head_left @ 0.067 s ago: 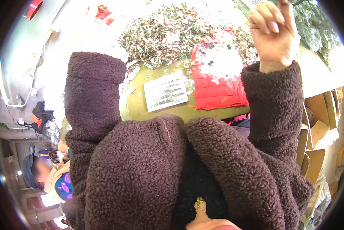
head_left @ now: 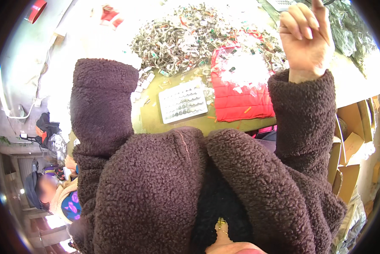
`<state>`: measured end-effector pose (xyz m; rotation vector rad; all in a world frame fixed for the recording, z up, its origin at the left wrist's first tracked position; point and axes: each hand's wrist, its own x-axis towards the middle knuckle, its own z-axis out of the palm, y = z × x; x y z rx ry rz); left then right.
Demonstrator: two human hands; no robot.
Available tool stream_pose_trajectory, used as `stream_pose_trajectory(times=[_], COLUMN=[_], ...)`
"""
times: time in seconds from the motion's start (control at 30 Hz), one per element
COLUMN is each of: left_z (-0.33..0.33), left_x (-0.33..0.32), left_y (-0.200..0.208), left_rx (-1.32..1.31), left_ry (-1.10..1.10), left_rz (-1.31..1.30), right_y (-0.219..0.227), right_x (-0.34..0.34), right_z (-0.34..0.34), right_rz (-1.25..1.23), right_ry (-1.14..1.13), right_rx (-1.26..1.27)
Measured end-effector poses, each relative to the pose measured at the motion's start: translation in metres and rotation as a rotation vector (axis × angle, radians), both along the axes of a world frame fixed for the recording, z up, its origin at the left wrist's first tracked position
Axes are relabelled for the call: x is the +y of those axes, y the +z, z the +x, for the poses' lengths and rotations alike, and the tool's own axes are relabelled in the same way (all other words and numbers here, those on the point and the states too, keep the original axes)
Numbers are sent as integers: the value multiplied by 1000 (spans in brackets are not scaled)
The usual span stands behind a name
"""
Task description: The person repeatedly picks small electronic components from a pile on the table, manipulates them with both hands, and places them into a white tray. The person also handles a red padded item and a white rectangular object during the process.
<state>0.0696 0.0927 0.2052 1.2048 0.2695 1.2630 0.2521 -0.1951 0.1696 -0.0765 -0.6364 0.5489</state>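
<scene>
My right hand (head_left: 306,42) is raised at the upper right, palm toward me. Several fingers curl loosely over the bare palm, and one digit stretches up to the picture's top edge. Beside that digit's tip lies a thin dark curved thing (head_left: 329,2), too cut off to name. White glare swallows my left hand beyond the brown fleece sleeve (head_left: 105,93). Above that sleeve end, a red and white thing (head_left: 111,17) shows in the glare; whether I hold it cannot be seen. A white tray (head_left: 161,106) with rows of round silver discs sits between my arms.
A large heap of small grey, white and green parts (head_left: 177,40) covers the table's far middle. Red quilted cloth (head_left: 243,103) with clear scraps lies beside the tray. Cardboard boxes (head_left: 351,148) stand at right. At left sits another person (head_left: 65,199) in a dark cap.
My right hand has shifted slightly to the right. The red and white thing in the glare has turned and moved a little. The tray and heap stay put.
</scene>
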Motion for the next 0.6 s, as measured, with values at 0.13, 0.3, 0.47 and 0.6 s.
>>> stream_pose_trajectory(times=[0.13, 0.3, 0.47, 0.6], left_z=[-10, -5, -13, -13], left_x=[1, 9, -1, -24], left_y=[21, 42, 60, 64], left_rx=[116, 6, 61, 163], left_ry=[2, 42, -127, -253], left_rz=[207, 216, 249, 300], right_y=[-22, -47, -10, 14], right_x=[10, 52, 49, 68], right_z=[16, 7, -6, -29], right_rz=[-278, -1084, -1612, -1119], right_ry=[-275, -131, -919, -1180], right_rx=[99, -525, -1611, -1476])
